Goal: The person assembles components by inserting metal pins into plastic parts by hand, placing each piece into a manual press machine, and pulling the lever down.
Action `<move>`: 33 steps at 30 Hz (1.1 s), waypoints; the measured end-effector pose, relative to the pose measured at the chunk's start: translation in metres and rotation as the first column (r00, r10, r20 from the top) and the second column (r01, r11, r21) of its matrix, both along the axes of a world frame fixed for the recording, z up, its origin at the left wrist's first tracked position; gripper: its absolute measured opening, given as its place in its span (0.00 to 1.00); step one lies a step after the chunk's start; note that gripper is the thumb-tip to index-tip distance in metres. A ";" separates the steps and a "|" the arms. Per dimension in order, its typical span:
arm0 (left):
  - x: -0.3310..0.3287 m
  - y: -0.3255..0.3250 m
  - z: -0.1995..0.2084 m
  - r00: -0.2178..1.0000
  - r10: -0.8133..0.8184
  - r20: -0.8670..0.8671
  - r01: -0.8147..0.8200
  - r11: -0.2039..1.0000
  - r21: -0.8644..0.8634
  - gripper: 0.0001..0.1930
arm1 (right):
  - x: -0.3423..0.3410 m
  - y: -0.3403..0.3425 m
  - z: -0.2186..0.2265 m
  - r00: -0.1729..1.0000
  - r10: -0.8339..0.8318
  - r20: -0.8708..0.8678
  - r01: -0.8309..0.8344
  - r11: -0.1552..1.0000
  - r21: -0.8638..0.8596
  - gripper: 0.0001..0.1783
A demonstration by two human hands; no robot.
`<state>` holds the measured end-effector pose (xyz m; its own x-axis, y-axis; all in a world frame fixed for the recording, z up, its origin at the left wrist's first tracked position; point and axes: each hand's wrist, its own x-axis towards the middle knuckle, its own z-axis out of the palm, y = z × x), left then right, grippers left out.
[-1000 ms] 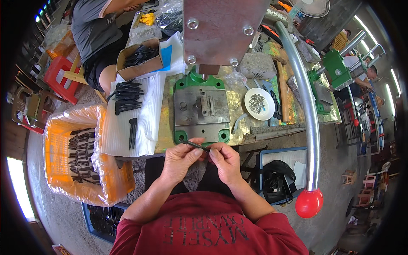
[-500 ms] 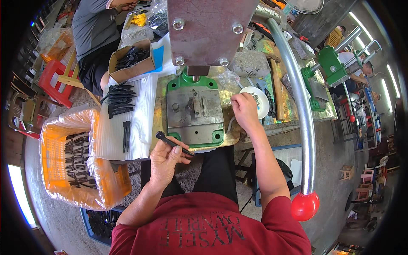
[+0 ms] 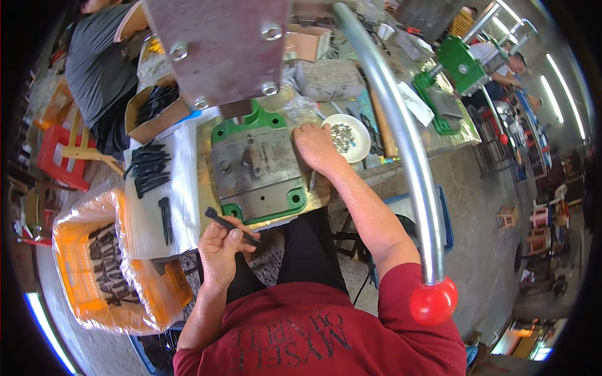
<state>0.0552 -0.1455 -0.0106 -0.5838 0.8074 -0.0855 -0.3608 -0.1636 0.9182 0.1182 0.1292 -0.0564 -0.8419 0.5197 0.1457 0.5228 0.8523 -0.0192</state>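
My left hand (image 3: 219, 250) pinches a slim black stick-like part (image 3: 229, 224), thicker at its upper left end, just in front of the press base. A white bowl (image 3: 359, 149) of small metal pieces stands right of the base. At its left rim is my right hand (image 3: 315, 147), fingers curled downward and close together; the fingertips are hidden, so what they hold cannot be made out. Between my hands lies the green press base (image 3: 295, 198) with its steel plate (image 3: 257, 166). Similar black parts (image 3: 149, 169) lie on white foam sheet (image 3: 184, 213) at the left.
Overhead hangs the press head (image 3: 219, 50); its steel lever (image 3: 407, 144) with a red ball (image 3: 434, 301) curves down at my right. A lined orange crate (image 3: 75, 269) holds more black parts. A cardboard box (image 3: 169, 113) and a co-worker (image 3: 103, 69) are at the far left.
My right hand has shifted left, from over the bowl's edge to the table beside it. My left hand still holds the black part. The whole view has turned and shifted.
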 end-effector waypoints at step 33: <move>0.004 0.005 -0.004 0.999 -0.016 -0.032 0.015 1.000 -0.004 0.08 | 0.020 -0.006 0.026 0.766 -0.024 -0.643 -0.252 0.908 -0.335 0.04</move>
